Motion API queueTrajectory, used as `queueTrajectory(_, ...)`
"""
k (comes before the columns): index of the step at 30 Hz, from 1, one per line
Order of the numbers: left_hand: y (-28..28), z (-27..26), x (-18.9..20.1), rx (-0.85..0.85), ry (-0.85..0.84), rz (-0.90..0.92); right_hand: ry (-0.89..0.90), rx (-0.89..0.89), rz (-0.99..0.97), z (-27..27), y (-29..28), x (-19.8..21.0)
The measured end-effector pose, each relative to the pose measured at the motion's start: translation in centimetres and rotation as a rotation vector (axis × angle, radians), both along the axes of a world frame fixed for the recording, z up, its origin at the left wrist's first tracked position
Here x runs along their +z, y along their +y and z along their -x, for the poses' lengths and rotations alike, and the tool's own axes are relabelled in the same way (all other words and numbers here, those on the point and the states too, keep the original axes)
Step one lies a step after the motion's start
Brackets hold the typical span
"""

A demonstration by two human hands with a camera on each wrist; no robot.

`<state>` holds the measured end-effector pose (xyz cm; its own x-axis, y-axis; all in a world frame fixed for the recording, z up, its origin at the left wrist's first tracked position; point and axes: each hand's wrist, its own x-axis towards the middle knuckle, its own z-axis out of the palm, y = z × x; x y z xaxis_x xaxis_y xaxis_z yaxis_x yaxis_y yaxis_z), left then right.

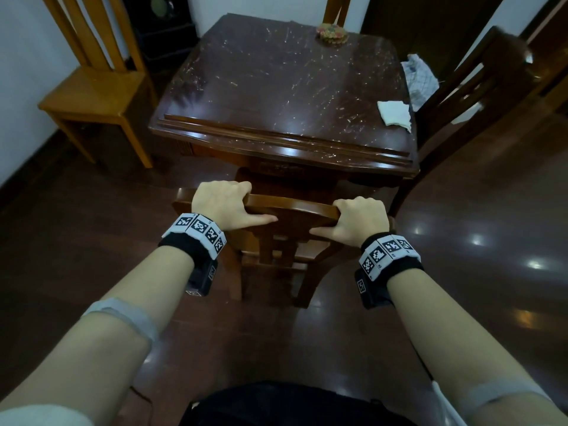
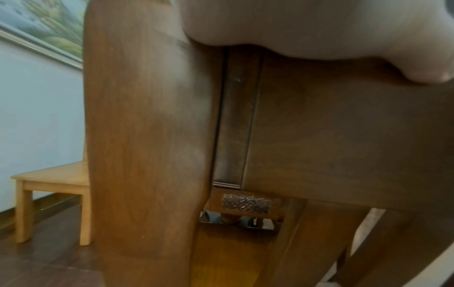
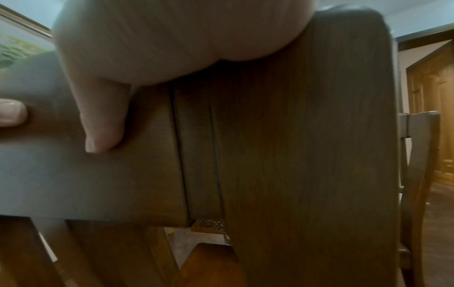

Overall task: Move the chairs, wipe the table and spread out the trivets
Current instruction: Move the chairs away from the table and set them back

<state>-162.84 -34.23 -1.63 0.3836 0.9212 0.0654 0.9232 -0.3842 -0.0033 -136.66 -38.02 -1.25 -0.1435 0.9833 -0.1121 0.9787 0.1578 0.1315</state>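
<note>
A brown wooden chair (image 1: 292,210) stands at the near side of the dark scratched table (image 1: 276,87), its seat partly under the table's edge. My left hand (image 1: 219,202) grips the left end of its top rail, fingers over the far side, thumb along the near face. My right hand (image 1: 359,218) grips the right end the same way. The wrist views show the chair back (image 2: 147,136) (image 3: 307,136) close up, with my palm (image 2: 319,29) and thumb (image 3: 103,120) against the wood. A white cloth (image 1: 395,113) lies at the table's right edge. A stack of trivets (image 1: 332,33) sits at the far side.
A light wooden chair (image 1: 92,87) stands left of the table by the wall. A dark chair (image 1: 479,87) on the right carries a checked cloth (image 1: 419,78). Another chair back (image 1: 336,7) shows behind the table. The glossy dark floor (image 1: 461,241) lies around me.
</note>
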Motion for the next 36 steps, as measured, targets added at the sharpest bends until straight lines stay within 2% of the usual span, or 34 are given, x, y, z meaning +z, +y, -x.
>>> queueTrajectory(12,4.2,-0.3,0.3,0.019,0.054,0.012,0.039,-0.001,-0.015,-0.3,4.0,-0.2)
queueTrajectory(24,7.8,0.8,0.4,0.005,0.041,0.029,0.038,-0.003,-0.017,1.0,6.7,-0.3)
queueTrajectory(36,8.7,1.5,0.0,0.007,0.045,0.042,0.04,-0.02,-0.005,1.7,7.4,-0.4)
